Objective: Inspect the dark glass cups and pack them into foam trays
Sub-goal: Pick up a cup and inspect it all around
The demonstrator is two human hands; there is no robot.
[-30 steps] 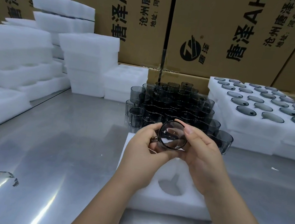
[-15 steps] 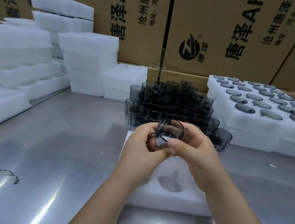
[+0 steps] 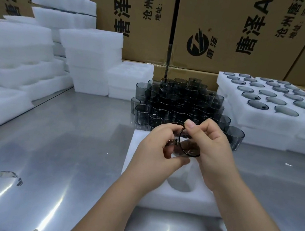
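Centre of frame: left hand [image 3: 155, 148] and right hand [image 3: 213, 150], each grip clamped on one dark glass cup [image 3: 188, 148], tilted above the foam tray [image 3: 176, 200]. Risk: fingers slipping on smooth glass could drop it onto the counter [image 3: 68, 143] or knock the stacked cups [image 3: 179, 103] just behind.

One dark glass cup [image 3: 188, 148] is being held sideways above a white foam tray [image 3: 185, 201] near the counter's [image 3: 68, 143] front edge; other cups [image 3: 179, 103] are standing stacked behind
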